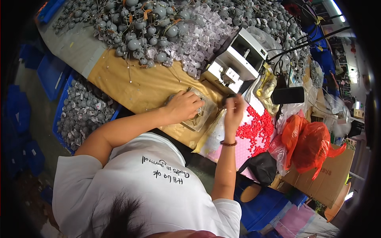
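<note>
Lying directly beneath the left hand's fingertips, a flat, square, clear-looking plate (206,118) rests on a tan, creased table covering (115,75). Beyond those fingers stands a white, box-shaped machine (238,62); farther out are heaped clear plastic pieces (198,47) and grey, round-bodied parts (158,31). Small red plastic pieces (254,129) cover a pink sheet (242,156) just right of the right fingers, with orange-red plastic bags (313,141) farther right.

The covering stretches left of the left fingers, its near edge passing close to the person's body; the machine bounds the space ahead.

The left hand (184,106) reaches in from the left, back upward, fingers bent and nearly together; their grip cannot be told. The right hand (235,109) is blurred, fingers curled, and whether it holds anything is unclear.
</note>
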Demonstrator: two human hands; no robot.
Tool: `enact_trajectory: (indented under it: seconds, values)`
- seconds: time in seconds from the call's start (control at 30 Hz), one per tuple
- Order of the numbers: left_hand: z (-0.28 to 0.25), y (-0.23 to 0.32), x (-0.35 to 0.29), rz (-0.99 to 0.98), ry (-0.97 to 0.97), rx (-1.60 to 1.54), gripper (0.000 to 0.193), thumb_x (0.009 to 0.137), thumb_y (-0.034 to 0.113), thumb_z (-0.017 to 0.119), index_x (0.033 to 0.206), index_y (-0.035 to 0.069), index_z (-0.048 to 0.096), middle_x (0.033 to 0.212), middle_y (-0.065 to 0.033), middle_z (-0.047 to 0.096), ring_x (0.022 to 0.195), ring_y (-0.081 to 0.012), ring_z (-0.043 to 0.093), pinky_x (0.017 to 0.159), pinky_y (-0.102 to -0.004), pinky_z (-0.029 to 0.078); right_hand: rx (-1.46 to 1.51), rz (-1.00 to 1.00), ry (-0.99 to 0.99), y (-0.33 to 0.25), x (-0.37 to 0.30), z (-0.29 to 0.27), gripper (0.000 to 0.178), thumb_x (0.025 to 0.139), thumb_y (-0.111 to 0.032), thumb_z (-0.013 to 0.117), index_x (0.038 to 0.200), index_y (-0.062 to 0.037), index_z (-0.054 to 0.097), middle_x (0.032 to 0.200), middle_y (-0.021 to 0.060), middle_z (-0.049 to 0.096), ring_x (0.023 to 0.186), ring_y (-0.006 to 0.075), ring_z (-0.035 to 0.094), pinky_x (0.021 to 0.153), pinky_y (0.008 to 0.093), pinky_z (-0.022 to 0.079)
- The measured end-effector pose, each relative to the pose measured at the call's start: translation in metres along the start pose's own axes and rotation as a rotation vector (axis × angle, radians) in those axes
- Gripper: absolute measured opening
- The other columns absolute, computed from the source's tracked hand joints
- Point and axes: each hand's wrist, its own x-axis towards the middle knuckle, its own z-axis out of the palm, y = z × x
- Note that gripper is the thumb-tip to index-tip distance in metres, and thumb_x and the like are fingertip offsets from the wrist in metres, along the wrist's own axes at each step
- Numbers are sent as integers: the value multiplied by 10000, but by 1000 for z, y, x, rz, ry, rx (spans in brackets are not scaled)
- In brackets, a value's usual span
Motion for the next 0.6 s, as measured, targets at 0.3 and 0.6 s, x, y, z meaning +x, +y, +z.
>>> enact_trajectory:
  seconds: [0.3,0.6]
  values:
    - [8,2,7,41,59,73,318,705,142,736,998,121,614,966,-33,603,990,-232,549,796,-380,434,-152,37,135,24,93,-12,661,904,-154,695,1411,95,352,1148,186,616,952,235,624,847,333,507]
    - [12,-4,3,-1,83,20,309,725,111,710,1026,105,638,948,-39,605,949,-248,574,771,-371,472,580,-433,140,-131,38,-13,568,866,-4,686,1341,34,378,925,104,615,811,182,624,809,353,544]
